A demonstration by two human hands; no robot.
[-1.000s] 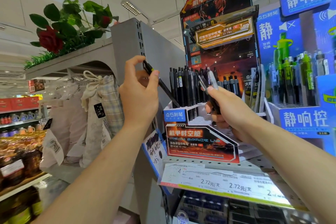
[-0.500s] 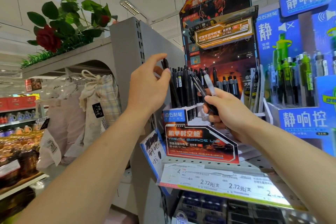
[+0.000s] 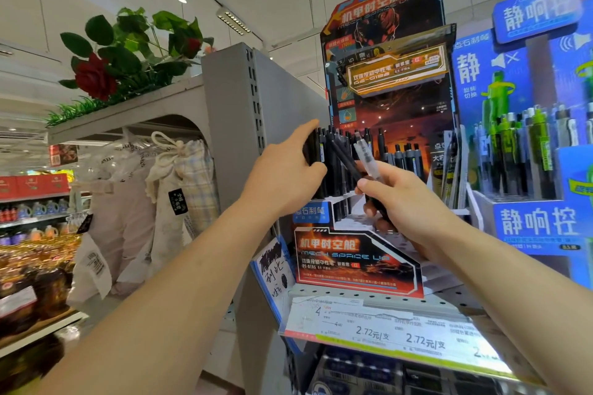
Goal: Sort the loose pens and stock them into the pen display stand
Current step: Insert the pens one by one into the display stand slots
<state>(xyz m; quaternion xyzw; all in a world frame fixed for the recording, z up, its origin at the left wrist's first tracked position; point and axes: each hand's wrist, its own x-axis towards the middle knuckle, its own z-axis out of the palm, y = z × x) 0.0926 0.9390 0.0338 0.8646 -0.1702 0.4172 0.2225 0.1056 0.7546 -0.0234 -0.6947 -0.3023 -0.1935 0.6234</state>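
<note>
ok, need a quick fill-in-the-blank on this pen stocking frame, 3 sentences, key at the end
1. The left hand grips a pen at the ____ end of the row in the pen stand.
2. The right hand holds a black pen and a ____ pen.
3. The neighbouring display to the right is coloured ____.

Missing words: left; clear; blue

left hand (image 3: 282,176): fingertips hidden behind the black pens (image 3: 324,151) it touches
right hand (image 3: 407,202): covers the lower ends of its pens (image 3: 356,160)
stand (image 3: 356,253): slots hidden behind its front panel
blue display (image 3: 539,221): cut off at the right edge
price strip (image 3: 401,335): small print too blurred to read
</note>
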